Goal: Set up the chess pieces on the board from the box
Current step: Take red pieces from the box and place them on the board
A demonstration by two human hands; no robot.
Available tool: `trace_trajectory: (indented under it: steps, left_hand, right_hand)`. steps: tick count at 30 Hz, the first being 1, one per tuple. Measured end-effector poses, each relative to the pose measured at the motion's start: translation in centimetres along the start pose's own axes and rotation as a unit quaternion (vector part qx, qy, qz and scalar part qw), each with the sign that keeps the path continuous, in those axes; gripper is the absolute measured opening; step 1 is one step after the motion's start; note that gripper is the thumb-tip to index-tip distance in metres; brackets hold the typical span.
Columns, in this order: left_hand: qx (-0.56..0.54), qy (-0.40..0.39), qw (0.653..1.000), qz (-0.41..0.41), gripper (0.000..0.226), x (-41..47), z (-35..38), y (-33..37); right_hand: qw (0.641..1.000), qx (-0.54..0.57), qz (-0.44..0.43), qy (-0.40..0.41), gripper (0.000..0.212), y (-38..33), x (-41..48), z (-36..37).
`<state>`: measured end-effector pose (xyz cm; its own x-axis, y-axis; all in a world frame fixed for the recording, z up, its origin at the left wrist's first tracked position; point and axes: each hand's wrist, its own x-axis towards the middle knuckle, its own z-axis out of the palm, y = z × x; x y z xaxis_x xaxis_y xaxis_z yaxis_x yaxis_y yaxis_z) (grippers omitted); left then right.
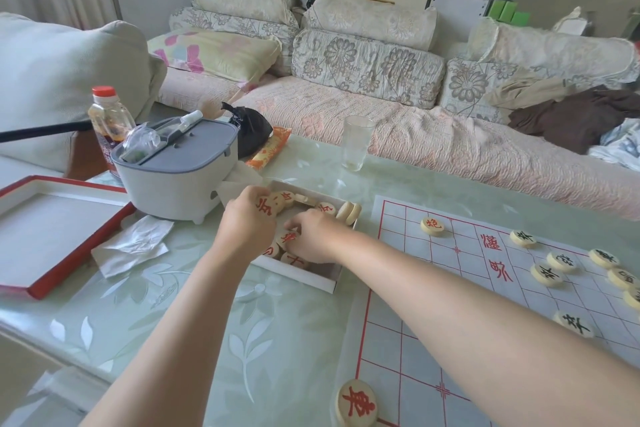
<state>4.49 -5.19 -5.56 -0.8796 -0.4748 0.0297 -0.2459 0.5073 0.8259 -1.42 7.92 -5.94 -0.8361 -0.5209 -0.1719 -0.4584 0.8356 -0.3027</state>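
Right now the left hand [247,224] is down in the shallow white cardboard box [311,279], its fingers curled round a cream wooden disc with a red character [265,207], held near the box's far left corner. Just beside it the right hand [313,237] reaches in from the other side, fingers bent and pinching another red-marked disc [287,237] that lies among the loose discs [327,208] in the box. Two plain-looking discs [349,213] stand on edge at its far right corner. The box sits on a pale green leaf-patterned table top [173,322], just left of a white paper board with a red grid [408,305]. On that board, one red-lettered piece [432,225] sits near the far left corner, several black-lettered pieces [547,274] are spread along the right side, and a large red-lettered disc [356,402] lies at the near left corner. Left of the box lie a crumpled white tissue [131,243] and a red-edged box lid [62,272]. Behind them stands a white tub with a grey lid [180,184], with a red-capped bottle [105,118] at its far side. An empty-looking clear glass [356,142] stands near the table's far edge, in front of a flower-patterned sofa [367,62].
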Motion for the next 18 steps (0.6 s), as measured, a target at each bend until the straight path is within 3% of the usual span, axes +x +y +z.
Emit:
trace_trajectory:
  steps: [4, 8, 13, 18]
  left_hand:
    - [-0.003, 0.004, 1.0, 0.003, 0.054, 0.0, 0.1, 0.1]
    - [-0.011, 0.003, 1.0, -0.001, 0.054, -0.3, 0.3, 0.7]
    - [-0.187, -0.055, 0.978, -0.071, 0.044, -1.0, 1.3, 2.2]
    - [-0.245, -0.089, 0.963, -0.071, 0.036, -1.2, 3.7, 4.1]
  right_hand:
    - [1.0, 0.013, 0.026, -0.011, 0.04, -0.3, 0.4, 0.1]
    - [0.999, 0.038, 0.01, 0.034, 0.035, 0.4, 0.5, 0.0]
    - [0.981, 0.105, -0.003, 0.164, 0.046, 3.8, 0.4, -2.5]
    - [0.972, 0.078, 0.076, 0.208, 0.035, 10.6, 1.0, -5.1]
